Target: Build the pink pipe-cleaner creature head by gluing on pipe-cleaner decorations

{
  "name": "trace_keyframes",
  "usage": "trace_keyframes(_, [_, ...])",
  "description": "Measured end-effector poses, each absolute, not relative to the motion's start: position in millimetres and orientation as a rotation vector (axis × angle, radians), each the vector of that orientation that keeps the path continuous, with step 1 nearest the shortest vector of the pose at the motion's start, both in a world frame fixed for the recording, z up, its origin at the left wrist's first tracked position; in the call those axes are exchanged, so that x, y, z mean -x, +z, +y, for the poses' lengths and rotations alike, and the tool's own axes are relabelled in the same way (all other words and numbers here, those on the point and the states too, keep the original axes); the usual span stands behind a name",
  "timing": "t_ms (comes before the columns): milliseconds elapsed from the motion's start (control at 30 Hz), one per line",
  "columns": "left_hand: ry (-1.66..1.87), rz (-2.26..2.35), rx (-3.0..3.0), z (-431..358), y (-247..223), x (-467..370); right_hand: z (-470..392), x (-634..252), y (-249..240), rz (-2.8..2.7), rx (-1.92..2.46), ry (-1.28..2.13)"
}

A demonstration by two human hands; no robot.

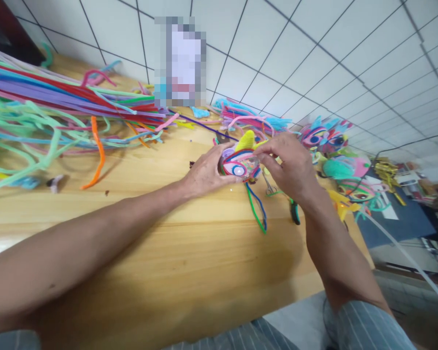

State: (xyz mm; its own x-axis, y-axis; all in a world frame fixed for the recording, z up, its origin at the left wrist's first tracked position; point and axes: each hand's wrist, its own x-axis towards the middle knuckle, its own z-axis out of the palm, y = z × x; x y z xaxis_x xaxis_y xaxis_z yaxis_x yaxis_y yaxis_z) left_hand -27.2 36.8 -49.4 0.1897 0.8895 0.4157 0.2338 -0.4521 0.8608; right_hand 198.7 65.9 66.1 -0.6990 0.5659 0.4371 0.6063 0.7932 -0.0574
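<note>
Over the middle of the wooden table, my left hand (209,170) grips a colourful pipe-cleaner figure (240,167) from its left side. The figure has a large pink-and-blue ringed eye with a white centre, and a yellow tuft stands on top. Green and blue pipe cleaners (257,209) show in a loop below it. My right hand (286,160) is at the figure's upper right, thumb and fingers pinched near its pink top edge. What lies between those fingertips is too small to make out.
Pipe cleaners in many colours (76,97) are heaped at the left; a single orange one (98,153) lies in front. Another bundle (248,116) sits by the tiled wall. Finished-looking figures (345,165) crowd the right edge. Scissors (270,187) lie beside my right hand.
</note>
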Motion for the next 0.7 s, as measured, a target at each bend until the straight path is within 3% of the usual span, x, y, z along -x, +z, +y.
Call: trace_keyframes(700, [1.24, 1.031, -1.706, 32.4, -44.6, 33.0, 64.6, -196.0, 53.1, -2.533, 0.898, -0.211])
